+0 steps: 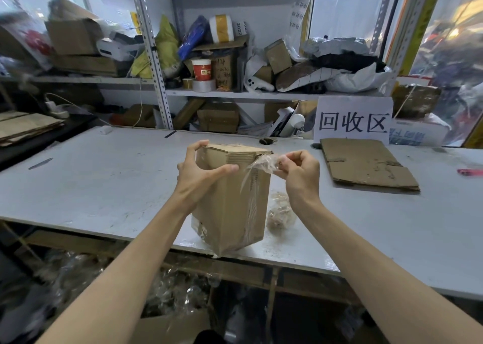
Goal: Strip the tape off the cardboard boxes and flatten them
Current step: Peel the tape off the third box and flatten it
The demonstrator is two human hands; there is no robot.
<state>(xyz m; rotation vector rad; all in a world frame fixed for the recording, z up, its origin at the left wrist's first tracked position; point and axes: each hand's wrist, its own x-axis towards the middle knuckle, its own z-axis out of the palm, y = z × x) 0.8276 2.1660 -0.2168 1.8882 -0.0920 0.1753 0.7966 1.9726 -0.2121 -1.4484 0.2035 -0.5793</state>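
Centre of frame: cardboard box (230,207) stands at the near edge of the bench (104,176). Left hand (198,171) clasps its upper corner, grip spread wide; right hand (298,171) has its grip closed, pinching tape (261,164) peeled off the top edge. Box likely light and stiff-walled — tape thin, clingy, best pulled near the seam.

Parcel depot/recycling rm: cluttered shelving (154,56) w/ parcels, "回收区" sign (353,120).
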